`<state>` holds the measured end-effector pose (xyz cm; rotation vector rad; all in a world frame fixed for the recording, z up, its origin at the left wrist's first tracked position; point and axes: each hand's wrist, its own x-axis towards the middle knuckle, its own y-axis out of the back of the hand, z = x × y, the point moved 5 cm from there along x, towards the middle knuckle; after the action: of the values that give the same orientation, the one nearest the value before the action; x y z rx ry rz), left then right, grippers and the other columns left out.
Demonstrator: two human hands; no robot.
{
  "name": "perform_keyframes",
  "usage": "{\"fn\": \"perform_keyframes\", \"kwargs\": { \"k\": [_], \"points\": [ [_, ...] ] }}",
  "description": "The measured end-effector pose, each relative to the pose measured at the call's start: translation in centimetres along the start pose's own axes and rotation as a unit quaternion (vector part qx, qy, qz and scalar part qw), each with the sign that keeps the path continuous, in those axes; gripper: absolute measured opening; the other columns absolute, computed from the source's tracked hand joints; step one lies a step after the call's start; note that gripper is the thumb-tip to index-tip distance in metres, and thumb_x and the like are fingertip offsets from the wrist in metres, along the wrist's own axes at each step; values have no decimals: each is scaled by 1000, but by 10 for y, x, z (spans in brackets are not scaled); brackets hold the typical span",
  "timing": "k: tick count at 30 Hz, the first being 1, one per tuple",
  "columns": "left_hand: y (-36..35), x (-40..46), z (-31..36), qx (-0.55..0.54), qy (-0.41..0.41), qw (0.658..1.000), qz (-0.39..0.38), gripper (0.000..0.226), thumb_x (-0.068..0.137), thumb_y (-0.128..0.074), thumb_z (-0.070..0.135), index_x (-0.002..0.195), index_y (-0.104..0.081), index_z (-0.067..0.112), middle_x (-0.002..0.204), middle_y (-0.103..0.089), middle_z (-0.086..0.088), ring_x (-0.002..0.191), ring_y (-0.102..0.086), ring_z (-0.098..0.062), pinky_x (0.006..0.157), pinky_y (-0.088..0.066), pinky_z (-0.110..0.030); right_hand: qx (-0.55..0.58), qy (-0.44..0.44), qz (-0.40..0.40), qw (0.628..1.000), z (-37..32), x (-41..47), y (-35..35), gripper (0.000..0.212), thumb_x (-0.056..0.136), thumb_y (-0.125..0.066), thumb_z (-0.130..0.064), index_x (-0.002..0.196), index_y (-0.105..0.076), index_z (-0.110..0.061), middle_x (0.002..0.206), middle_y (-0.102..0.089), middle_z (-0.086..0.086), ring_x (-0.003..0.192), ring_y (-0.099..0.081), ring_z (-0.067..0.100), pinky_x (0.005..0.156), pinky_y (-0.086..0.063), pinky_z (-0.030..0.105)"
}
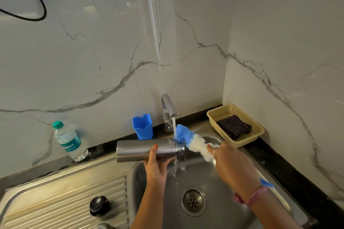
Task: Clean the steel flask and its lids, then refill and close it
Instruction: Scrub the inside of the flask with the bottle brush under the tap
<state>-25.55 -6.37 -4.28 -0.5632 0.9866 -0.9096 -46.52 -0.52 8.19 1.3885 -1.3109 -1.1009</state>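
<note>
- Head view: the cylindrical brushed-steel flask (147, 149) lies on its side in the air over the stainless-steel sink basin (204, 178), base to the left and open threaded mouth to the right, under the tap's stream.
- Its body is plain matt silver with a seam ring near the base; water runs off its neck and splashes down into the basin.
- The left hand (155, 167) grips the flask from below, the thumb with an orange-painted nail curled over the near side.
- The right hand (229, 161) is closed round the handle end of a bottle brush with blue and white bristles (191, 140); the blue tip sits at the flask's mouth, in the water.
- The chrome tap (168, 109) stands behind the basin, running.
- A round black lid (98, 205) rests on the ribbed steel drainboard (65, 204), left of the basin.
- On the dark desk (290, 171) strip by the marble wall: a clear plastic water bottle with a green cap (68, 141), a blue plastic holder (143, 126), and a beige mesh basket (255, 136) holding a dark striped cloth (233, 126).
</note>
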Motion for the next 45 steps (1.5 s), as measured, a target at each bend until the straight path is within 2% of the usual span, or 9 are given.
{"fn": "perform_keyframes", "kwargs": {
  "k": [4, 10, 14, 20, 26, 29, 37, 40, 45],
  "points": [
    [-3, 0, -2, 9, -6, 1000, -29, 79, 71, -70, 8, 141, -36, 23, 137, -51, -16, 126, -49, -42, 102, -36, -72, 19, 12, -9, 1000, -6, 12, -10, 52, 99, -40, -15, 146, -33, -35, 117, -46, -1, 60, -42, 4, 52, -31, 17],
    [-4, -4, 1, 3, -20, 999, -46, 57, 80, -62, 6, 130, -41, 22, 129, -53, -17, 121, -51, -41, 106, -36, -67, 7, 16, 6, 1000, 4, -7, 6, 51, 100, -39, -19, 146, -29, -39, 125, -46, -1, 85, -60, 10, 68, -47, 20],
    [-4, -4, -1, -7, -19, 999, -50, 37, 89, -51, 2, 121, -47, 21, 122, -55, -16, 115, -53, -39, 107, -33, -69, 5, 20, -4, 1000, -4, -3, 7, 47, 99, -42, -18, 143, -36, -34, 121, -46, -1, 77, -56, 9, 64, -43, 19],
    [-7, -5, -1, 17, -31, 997, -75, 60, 67, -64, 9, 123, -49, 23, 127, -56, -16, 118, -53, -40, 102, -37, -71, 9, 35, -9, 999, -6, 6, 0, 48, 99, -44, -19, 144, -37, -32, 122, -46, -1, 71, -48, 4, 63, -41, 17],
    [-7, -2, -5, 13, -40, 997, -71, 52, 66, -56, 7, 117, -53, 21, 118, -57, -15, 111, -54, -38, 99, -40, -67, 6, 23, -5, 1000, 6, 0, 3, 44, 100, -42, -20, 142, -40, -34, 123, -48, -2, 90, -61, 10, 72, -46, 20],
    [-7, -5, -10, 3, -32, 997, -64, 38, 84, -45, 2, 116, -52, 21, 117, -57, -14, 110, -54, -38, 102, -37, -67, 15, 27, -23, 999, 0, 8, -9, 48, 99, -44, -17, 144, -38, -33, 127, -46, 0, 91, -61, 10, 71, -45, 19],
    [-5, 2, -6, -16, -36, 997, -61, 34, 84, -48, 2, 112, -53, 20, 118, -57, -15, 113, -53, -38, 104, -37, -65, 46, 3, 8, 999, 25, 7, -6, 47, 100, -41, -23, 142, -37, -40, 124, -49, -9, 81, -56, 2, 63, -39, 14],
    [-2, 10, -4, -12, -45, 998, -50, 44, 83, -52, 0, 123, -49, 19, 122, -57, -14, 123, -50, -40, 107, -36, -63, 65, -10, -2, 998, 26, 15, -15, 45, 100, -41, -21, 141, -40, -40, 110, -47, -12, 66, -46, 0, 53, -33, 14],
    [-3, 14, 0, 6, -36, 998, -54, 76, 68, -63, 1, 138, -38, 20, 130, -53, -17, 118, -52, -39, 102, -40, -63, 88, -14, -24, 996, 24, 24, -38, 47, 99, -40, -18, 140, -41, -40, 114, -49, -9, 79, -54, 3, 69, -44, 18]
  ]
}}
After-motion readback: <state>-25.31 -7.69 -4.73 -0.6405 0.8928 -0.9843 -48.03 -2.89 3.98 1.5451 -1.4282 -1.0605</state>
